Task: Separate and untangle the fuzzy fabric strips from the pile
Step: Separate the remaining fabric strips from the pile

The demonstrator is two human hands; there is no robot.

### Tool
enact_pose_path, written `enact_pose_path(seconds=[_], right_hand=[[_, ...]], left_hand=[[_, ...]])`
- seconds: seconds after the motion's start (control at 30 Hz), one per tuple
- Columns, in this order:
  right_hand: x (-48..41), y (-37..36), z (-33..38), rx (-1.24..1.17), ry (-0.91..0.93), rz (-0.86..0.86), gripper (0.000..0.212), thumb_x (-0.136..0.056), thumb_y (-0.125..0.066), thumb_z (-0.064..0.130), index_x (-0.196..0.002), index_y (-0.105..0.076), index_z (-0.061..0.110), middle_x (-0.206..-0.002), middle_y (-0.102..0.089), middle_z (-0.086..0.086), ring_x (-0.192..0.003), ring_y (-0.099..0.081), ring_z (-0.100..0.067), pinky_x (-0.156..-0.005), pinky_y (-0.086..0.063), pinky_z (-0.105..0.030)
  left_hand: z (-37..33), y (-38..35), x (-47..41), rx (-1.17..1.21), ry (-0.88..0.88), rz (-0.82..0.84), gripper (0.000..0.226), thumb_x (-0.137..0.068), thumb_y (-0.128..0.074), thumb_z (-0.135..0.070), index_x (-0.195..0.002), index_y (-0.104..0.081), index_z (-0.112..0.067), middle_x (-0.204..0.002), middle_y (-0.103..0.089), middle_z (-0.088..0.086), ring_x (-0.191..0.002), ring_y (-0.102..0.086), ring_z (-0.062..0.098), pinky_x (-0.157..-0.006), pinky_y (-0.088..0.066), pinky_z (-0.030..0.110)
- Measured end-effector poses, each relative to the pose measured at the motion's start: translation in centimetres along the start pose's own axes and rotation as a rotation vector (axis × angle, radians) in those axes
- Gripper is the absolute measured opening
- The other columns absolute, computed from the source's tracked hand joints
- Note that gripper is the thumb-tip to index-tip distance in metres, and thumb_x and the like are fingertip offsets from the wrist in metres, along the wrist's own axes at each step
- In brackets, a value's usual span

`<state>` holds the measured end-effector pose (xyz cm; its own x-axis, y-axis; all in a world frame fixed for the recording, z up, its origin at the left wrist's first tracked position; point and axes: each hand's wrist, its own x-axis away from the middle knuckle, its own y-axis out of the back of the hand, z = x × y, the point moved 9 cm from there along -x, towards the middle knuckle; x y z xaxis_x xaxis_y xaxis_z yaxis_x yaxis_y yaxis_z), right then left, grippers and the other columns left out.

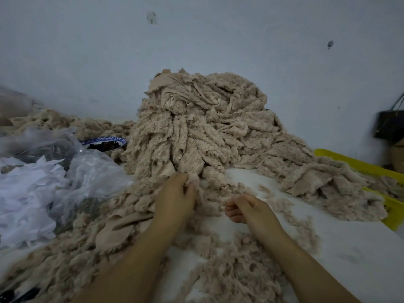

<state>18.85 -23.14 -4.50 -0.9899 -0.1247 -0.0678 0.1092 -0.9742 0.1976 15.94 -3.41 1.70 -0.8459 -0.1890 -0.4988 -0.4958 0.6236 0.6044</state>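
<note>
Head view: one tall pile point(203, 127) of beige fuzzy fabric strips fills the centre of the frame, resting on the white tabletop point(349, 241), with more strips spread toward the lower left. Two hands work at its foot. The left hand point(175, 195) has its fingers curled round a fuzzy strip point(194, 179). The right hand point(247, 208), lower centre, is curled with nothing visible inside. At left sit one blue-rimmed bowl point(105, 143) and crumpled clear plastic bags point(91, 171). One yellow basket point(354, 164) is at right.

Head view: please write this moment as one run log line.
left hand grips fuzzy strip at foot of pile | right hand curled, apparently empty | task: in progress
</note>
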Motion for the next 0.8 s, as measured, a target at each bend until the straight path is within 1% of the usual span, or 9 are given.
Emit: enact_pose_path(seconds=[0.07,0.2,0.3,0.37,0.47,0.53,0.63,0.73,0.8], right_hand=[[0.1,-0.3,0.0,-0.138,-0.028,0.020,0.032,-0.103,-0.050,0.027,-0.091,-0.074,0.011,-0.090,-0.076,-0.007,-0.083,-0.073,-0.016,-0.072,-0.057,-0.022],[0.5,-1.4,-0.1,-0.460,-0.146,0.099,0.036,-0.101,-0.050,0.040,-0.106,-0.072,0.012,-0.103,-0.076,-0.004,-0.097,-0.072,-0.012,-0.072,-0.058,-0.021],[0.3,-0.5,-0.5,-0.508,-0.212,0.016,0.036,-0.098,-0.057,0.034,-0.110,-0.067,0.002,-0.102,-0.075,-0.011,-0.095,-0.073,-0.019,-0.080,-0.055,-0.030],[0.1,0.4,-0.6,-0.543,-0.219,-0.049,0.036,-0.098,-0.058,0.031,-0.109,-0.064,-0.003,-0.098,-0.073,-0.017,-0.091,-0.070,-0.027,-0.082,-0.054,-0.037],[0.1,1.1,-0.1,-0.598,-0.188,-0.040,0.037,-0.100,-0.054,0.031,-0.121,-0.063,0.001,-0.113,-0.071,-0.019,-0.104,-0.070,-0.032,-0.089,-0.056,-0.044],[0.1,1.2,0.3,-0.547,-0.148,-0.034,0.040,-0.100,-0.054,0.031,-0.121,-0.063,-0.002,-0.114,-0.069,-0.025,-0.107,-0.067,-0.038,-0.095,-0.054,-0.049],[0.7,0.2,1.0,-0.292,-0.066,0.021,0.046,-0.097,-0.054,0.044,-0.113,-0.069,0.003,-0.102,-0.073,-0.021,-0.100,-0.069,-0.035,-0.097,-0.053,-0.047],[1.6,-1.9,1.7,0.153,0.043,0.155,0.051,-0.086,-0.044,0.072,-0.100,-0.072,0.031,-0.090,-0.075,0.012,-0.090,-0.070,-0.009,-0.087,-0.052,-0.029],[1.9,-2.7,1.9,0.383,0.058,0.203,0.047,-0.076,-0.035,0.081,-0.076,-0.067,0.047,-0.073,-0.067,0.027,-0.077,-0.062,0.001,-0.079,-0.046,-0.027]], left_hand=[[-3.0,-1.6,1.0,0.082,-0.119,0.086,0.018,-0.101,-0.051,-0.023,-0.086,-0.053,-0.014,-0.083,-0.046,-0.007,-0.074,-0.047,0.010,-0.062,-0.033,0.029],[-7.9,-5.4,4.3,0.146,-0.442,0.287,0.019,-0.101,-0.049,-0.013,-0.110,-0.065,-0.014,-0.105,-0.057,-0.008,-0.095,-0.052,0.007,-0.082,-0.043,0.023],[-8.4,-6.8,5.3,0.145,-0.544,0.352,0.028,-0.101,-0.046,-0.013,-0.123,-0.064,-0.011,-0.120,-0.061,0.004,-0.106,-0.055,0.016,-0.088,-0.048,0.031],[-7.5,-7.6,5.2,0.079,-0.530,0.394,0.025,-0.102,-0.049,-0.023,-0.120,-0.064,-0.015,-0.114,-0.062,0.002,-0.100,-0.057,0.017,-0.085,-0.050,0.038],[-5.3,-8.3,4.6,0.016,-0.346,0.475,0.031,-0.099,-0.048,-0.052,-0.100,-0.068,-0.029,-0.093,-0.065,-0.009,-0.083,-0.059,0.006,-0.079,-0.052,0.037],[-3.8,-7.7,4.0,0.230,-0.112,0.461,0.042,-0.096,-0.041,-0.063,-0.082,-0.066,-0.032,-0.079,-0.066,-0.013,-0.075,-0.061,-0.001,-0.076,-0.054,0.031],[-1.7,-7.1,3.5,0.597,0.252,0.407,0.036,-0.093,-0.043,-0.064,-0.085,-0.068,-0.040,-0.081,-0.071,-0.027,-0.082,-0.064,-0.013,-0.067,-0.048,0.007],[-2.3,-7.8,3.7,1.155,0.487,0.508,0.038,-0.093,-0.057,-0.051,-0.109,-0.074,-0.022,-0.107,-0.076,-0.005,-0.103,-0.070,0.009,-0.084,-0.053,0.022],[-2.8,-7.3,3.4,1.473,0.602,0.492,0.035,-0.095,-0.059,-0.035,-0.112,-0.072,-0.007,-0.108,-0.074,0.010,-0.099,-0.072,0.022,-0.086,-0.056,0.035]])
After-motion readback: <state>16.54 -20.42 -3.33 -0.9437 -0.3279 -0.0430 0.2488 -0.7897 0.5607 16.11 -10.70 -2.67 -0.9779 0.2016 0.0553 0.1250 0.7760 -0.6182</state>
